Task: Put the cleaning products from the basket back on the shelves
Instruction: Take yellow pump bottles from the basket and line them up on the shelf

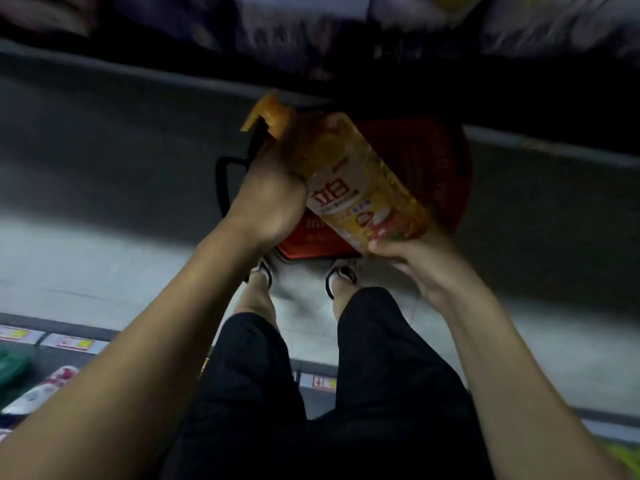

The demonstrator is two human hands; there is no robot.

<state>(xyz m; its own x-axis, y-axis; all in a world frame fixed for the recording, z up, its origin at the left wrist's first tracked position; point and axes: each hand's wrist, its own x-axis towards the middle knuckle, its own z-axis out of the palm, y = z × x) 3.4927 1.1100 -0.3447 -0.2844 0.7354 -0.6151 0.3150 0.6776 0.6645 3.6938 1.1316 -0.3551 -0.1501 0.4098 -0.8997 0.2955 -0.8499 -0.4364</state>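
A yellow pump bottle of cleaning liquid [353, 181] with an orange pump head hangs tilted above the red basket [446, 174], which stands on the floor in front of my feet. My left hand [270, 199] grips the bottle near its neck, just below the pump. My right hand [415, 258] holds the bottle's base, fingers curled under its lower edge. The bottle hides most of the basket's inside, so its contents cannot be seen.
A dark shelf front [311, 57] with blurred products runs across the top, beyond the basket. A lower shelf edge with price tags [72, 342] and packaged goods [38, 393] lies at the bottom left. Grey floor tiles surround the basket.
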